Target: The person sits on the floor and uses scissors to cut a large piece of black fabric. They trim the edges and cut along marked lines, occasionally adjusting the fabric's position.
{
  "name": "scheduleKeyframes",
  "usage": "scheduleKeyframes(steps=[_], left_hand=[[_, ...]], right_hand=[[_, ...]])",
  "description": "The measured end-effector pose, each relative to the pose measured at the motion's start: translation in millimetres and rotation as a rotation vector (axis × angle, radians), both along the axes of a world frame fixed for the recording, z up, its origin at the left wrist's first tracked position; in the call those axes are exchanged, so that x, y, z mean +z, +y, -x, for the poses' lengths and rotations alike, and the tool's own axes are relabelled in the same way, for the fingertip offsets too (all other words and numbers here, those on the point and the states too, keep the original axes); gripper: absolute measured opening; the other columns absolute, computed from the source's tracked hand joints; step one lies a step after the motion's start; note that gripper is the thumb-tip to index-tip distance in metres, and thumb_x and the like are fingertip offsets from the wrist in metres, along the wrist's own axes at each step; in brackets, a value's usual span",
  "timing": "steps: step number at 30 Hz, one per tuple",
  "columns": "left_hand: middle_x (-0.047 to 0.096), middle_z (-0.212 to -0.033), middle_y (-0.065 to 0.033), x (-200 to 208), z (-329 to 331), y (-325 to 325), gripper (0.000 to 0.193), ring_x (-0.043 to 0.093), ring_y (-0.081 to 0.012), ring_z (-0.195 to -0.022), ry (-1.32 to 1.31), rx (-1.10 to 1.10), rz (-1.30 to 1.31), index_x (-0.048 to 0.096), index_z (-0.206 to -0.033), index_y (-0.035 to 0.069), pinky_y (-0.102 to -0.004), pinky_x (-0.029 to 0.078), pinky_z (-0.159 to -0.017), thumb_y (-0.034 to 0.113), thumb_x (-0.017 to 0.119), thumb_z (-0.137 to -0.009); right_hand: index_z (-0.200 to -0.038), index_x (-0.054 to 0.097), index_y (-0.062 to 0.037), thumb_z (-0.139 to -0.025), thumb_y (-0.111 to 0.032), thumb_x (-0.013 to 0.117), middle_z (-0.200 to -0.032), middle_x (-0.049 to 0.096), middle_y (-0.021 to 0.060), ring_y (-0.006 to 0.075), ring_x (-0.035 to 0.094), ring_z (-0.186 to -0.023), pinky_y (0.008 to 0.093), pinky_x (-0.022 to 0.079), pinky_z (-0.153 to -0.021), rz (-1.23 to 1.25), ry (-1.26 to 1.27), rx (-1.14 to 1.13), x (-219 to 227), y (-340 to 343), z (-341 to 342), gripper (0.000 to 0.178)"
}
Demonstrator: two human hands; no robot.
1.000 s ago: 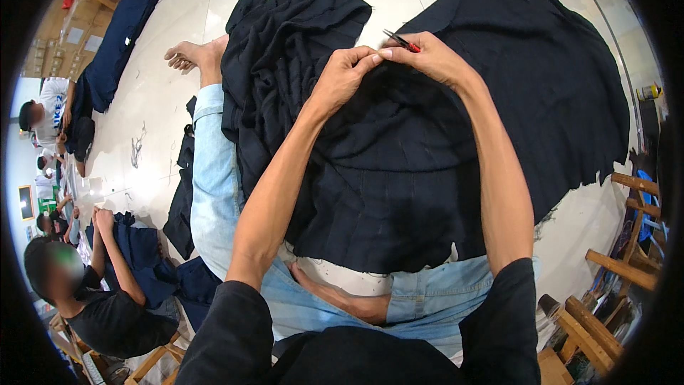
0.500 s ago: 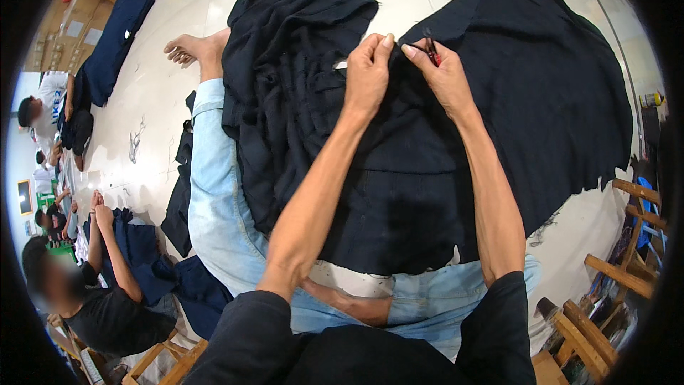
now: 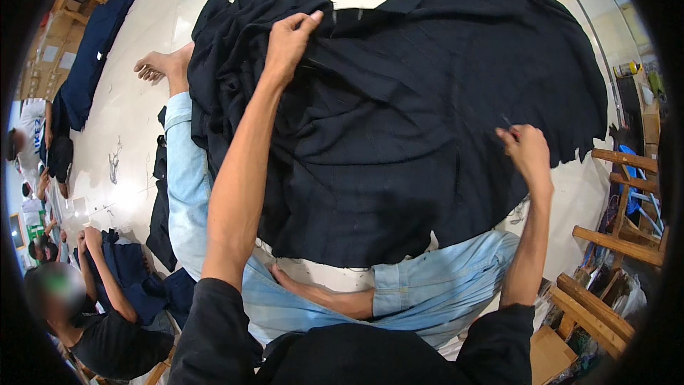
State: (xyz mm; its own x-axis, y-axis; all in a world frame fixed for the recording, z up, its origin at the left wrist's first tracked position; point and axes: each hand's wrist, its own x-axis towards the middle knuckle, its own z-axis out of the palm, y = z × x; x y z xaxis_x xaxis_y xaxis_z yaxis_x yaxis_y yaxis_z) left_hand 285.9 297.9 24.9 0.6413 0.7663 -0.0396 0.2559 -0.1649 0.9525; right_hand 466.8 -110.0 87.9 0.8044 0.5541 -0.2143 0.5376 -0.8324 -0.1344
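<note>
A large black cloth (image 3: 370, 171) with frayed edges lies spread over the floor and partly over my bent legs. Its left part is bunched in folds, while the right part lies flatter. My left hand (image 3: 288, 46) is closed in a pinch on the cloth's upper edge, left of the middle. Over the right part, my right hand (image 3: 529, 153) is closed around small thread snips (image 3: 514, 130); a dark tip and a bit of red show past the fingers. Most of the tool is hidden in the hand.
Wooden stools (image 3: 620, 244) and a cardboard box (image 3: 552, 356) stand at the right. Two people (image 3: 114, 342) (image 3: 35, 125) sit at the left with dark blue cloth. A long navy cloth (image 3: 92, 57) and loose threads (image 3: 114, 160) lie on the pale floor (image 3: 135, 135).
My hands, close together before, have moved apart: the left to the left with the cloth edge, the right down and rightward with the snips. The cloth's upper edge is drawn out between its two parts.
</note>
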Motion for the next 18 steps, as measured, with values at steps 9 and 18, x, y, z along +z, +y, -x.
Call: scheduleKeyframes(steps=[9, 18], left_hand=[[0.064, -0.080, 0.0000, -42.0, -2.0, 26.4, 0.024, 0.054, -0.0103, -0.072, -0.104, 0.138, 0.286, 0.070, -0.083, 0.002, -0.0259, 0.044, -0.070, 0.022, 0.067, -0.095], [0.071, -0.105, -0.0141, -61.1, 10.9, 36.8, 0.024, 0.065, -0.0229, -0.092, -0.137, 0.312, 0.359, 0.072, -0.100, -0.002, -0.0314, 0.047, -0.088, 0.020, 0.066, -0.092]], right_hand=[[-0.106, 0.064, 0.0020, -0.104, -0.020, 0.049, -0.116, 0.066, 0.0063, 0.0044, 0.036, -0.056, 0.0177, 0.028, -0.043, -1.673, 1.111, -0.503, -10.9, -76.7, 9.2, 0.027], [-0.068, 0.042, -0.0090, -0.103, -0.012, 0.049, -0.058, 0.035, -0.0010, 0.0066, 0.026, -0.041, 0.0214, 0.025, -0.036, -1.958, 1.115, -0.744, -21.4, -93.0, 27.1, 0.036]])
